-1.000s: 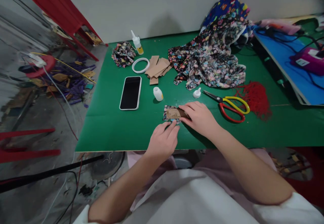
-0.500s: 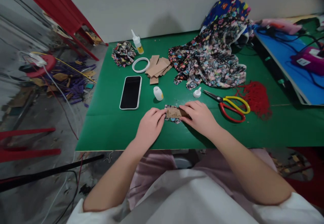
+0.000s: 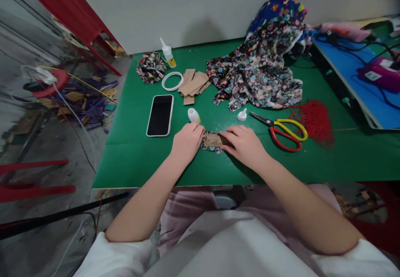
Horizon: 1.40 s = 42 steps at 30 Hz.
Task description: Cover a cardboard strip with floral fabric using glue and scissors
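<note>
on green desk [image 3: 125,160], near front edge: cardboard strip [image 3: 213,139] lying over small floral cloth piece [image 3: 214,149]. right hand [image 3: 246,145]'s grip narrow, pinching strip's right end. left hand [image 3: 186,143] touching cloth's left end; cannot tell whether its grip holds. uncapped bottle [image 3: 193,115] just beyond left hand, scissors [image 3: 283,132] farther right.

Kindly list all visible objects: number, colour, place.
Table: one, green, centre
Cardboard piece: one, brown, centre
Floral scrap: one, multicoloured, under cardboard
Bottles: two, white, left
Cap: one, white, centre
Ring: one, white, left
Strips: several, brown, back
Phone: one, black, left
Floral cloth: two heaps, multicoloured, back
Printed cloth: one, blue, back
Scissors: one, yellow-red, right
Threads: many, red, right
Panel: one, blue, right
Device: one, purple, right
Tool: one, pink, right
Cables: several, mixed, sides
Furniture: several, red, floor
Scraps: many, mixed, floor
Hands: two, bare, at scrap
</note>
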Tool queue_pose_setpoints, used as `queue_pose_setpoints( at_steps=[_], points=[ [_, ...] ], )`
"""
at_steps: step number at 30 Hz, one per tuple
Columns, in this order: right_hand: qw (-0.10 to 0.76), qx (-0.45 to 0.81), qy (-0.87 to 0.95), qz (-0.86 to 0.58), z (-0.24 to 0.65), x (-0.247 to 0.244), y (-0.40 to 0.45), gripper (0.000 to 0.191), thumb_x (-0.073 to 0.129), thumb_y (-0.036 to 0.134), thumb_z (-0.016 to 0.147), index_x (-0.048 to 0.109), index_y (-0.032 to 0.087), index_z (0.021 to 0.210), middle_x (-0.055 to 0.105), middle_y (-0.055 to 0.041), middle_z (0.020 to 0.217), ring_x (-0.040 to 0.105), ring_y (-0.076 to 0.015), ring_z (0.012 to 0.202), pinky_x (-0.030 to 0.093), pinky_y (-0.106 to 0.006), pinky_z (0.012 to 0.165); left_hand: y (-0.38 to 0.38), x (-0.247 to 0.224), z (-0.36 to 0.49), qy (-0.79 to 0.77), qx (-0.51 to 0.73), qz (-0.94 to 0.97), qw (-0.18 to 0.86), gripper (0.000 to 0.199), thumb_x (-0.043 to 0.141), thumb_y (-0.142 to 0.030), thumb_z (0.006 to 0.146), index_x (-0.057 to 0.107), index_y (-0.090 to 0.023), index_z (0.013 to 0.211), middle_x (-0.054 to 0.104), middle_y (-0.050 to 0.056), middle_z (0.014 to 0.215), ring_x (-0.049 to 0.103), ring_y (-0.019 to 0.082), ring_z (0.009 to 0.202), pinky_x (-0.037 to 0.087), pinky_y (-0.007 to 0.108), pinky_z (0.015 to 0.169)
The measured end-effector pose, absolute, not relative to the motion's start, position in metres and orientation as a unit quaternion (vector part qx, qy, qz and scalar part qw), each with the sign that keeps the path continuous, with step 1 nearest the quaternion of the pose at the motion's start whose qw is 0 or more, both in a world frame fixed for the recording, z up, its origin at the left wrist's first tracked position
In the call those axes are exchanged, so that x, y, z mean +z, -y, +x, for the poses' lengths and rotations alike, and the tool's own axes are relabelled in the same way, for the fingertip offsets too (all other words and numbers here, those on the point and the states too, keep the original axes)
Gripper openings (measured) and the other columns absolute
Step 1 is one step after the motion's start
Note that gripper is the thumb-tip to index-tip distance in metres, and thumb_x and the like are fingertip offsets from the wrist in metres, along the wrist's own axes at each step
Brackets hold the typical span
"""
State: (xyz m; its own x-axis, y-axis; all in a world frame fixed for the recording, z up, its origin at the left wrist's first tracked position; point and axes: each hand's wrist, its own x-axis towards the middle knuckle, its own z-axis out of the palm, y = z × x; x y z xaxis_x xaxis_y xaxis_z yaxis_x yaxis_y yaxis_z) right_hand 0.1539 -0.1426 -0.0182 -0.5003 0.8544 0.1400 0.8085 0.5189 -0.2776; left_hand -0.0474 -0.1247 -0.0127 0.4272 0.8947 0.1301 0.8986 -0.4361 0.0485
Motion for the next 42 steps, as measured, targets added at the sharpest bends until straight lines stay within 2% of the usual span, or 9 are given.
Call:
queue_pose_setpoints(
  at_steps=[7, 13, 22, 32, 37, 39, 42],
  points=[
    [0.126, 0.085, 0.863, -0.482, 0.154, -0.019, 0.142, 0.038, 0.055, 0.038, 0.080, 0.055, 0.018, 0.113, 0.057, -0.0072, 0.103, 0.048, -0.0217, 0.093, 0.036, -0.034, 0.075, 0.125, -0.014, -0.053, 0.526, -0.118, -0.842, -0.011, 0.020, 0.035, -0.023, 0.090, 0.054, -0.016, 0.089, 0.057, 0.005, 0.087, 0.051, 0.017, 0.083, 0.041, 0.028, 0.077],
    [0.125, 0.080, 0.865, -0.479, 0.154, -0.019, 0.142, 0.038, 0.055, 0.038, 0.080, 0.056, 0.018, 0.112, 0.057, -0.0083, 0.103, 0.047, -0.0221, 0.093, 0.036, -0.034, 0.074, 0.124, -0.018, -0.057, 0.510, -0.113, -0.852, -0.021, 0.022, 0.038, -0.022, 0.089, 0.056, -0.017, 0.100, 0.058, 0.005, 0.092, 0.052, 0.017, 0.088, 0.042, 0.028, 0.078],
    [0.120, 0.076, 0.867, -0.478, 0.154, -0.019, 0.142, 0.042, 0.054, 0.038, 0.080, 0.053, 0.017, 0.116, 0.057, -0.0083, 0.104, 0.047, -0.0220, 0.093, 0.035, -0.034, 0.074, 0.116, -0.014, -0.051, 0.479, -0.062, -0.875, 0.000, 0.021, 0.040, -0.021, 0.088, 0.059, -0.014, 0.085, 0.057, 0.007, 0.081, 0.053, 0.018, 0.081, 0.043, 0.029, 0.073],
    [0.110, 0.072, 0.866, -0.482, 0.153, -0.019, 0.141, 0.041, 0.054, 0.038, 0.080, 0.053, 0.018, 0.116, 0.056, -0.0078, 0.105, 0.046, -0.0219, 0.093, 0.034, -0.033, 0.074, 0.117, -0.016, -0.061, 0.463, -0.163, -0.867, -0.084, 0.009, 0.045, -0.018, 0.084, 0.054, -0.016, 0.084, 0.060, 0.004, 0.083, 0.054, 0.016, 0.080, 0.043, 0.027, 0.074],
    [0.111, 0.073, 0.865, -0.483, 0.153, -0.019, 0.142, 0.039, 0.056, 0.037, 0.079, 0.055, 0.019, 0.113, 0.056, -0.0068, 0.104, 0.046, -0.0212, 0.093, 0.034, -0.033, 0.074, 0.114, -0.014, -0.065, 0.455, -0.161, -0.869, -0.106, 0.007, 0.048, -0.021, 0.083, 0.054, -0.017, 0.083, 0.059, 0.003, 0.081, 0.054, 0.016, 0.079, 0.044, 0.028, 0.073],
    [0.110, 0.072, 0.866, -0.483, 0.153, -0.019, 0.142, 0.039, 0.056, 0.037, 0.080, 0.055, 0.019, 0.114, 0.056, -0.0067, 0.104, 0.046, -0.0212, 0.093, 0.034, -0.033, 0.074, 0.114, -0.013, -0.065, 0.470, -0.164, -0.859, -0.121, 0.009, 0.049, -0.022, 0.083, 0.054, -0.016, 0.086, 0.059, 0.003, 0.082, 0.055, 0.016, 0.079, 0.045, 0.029, 0.073],
    [0.109, 0.070, 0.867, -0.480, 0.154, -0.019, 0.141, 0.039, 0.055, 0.038, 0.080, 0.055, 0.019, 0.113, 0.056, -0.0070, 0.104, 0.046, -0.0211, 0.093, 0.034, -0.033, 0.074, 0.115, -0.014, -0.064, 0.472, -0.171, -0.854, -0.136, 0.020, 0.045, -0.023, 0.085, 0.054, -0.016, 0.102, 0.059, 0.006, 0.092, 0.055, 0.017, 0.089, 0.045, 0.031, 0.079]
  ],
)
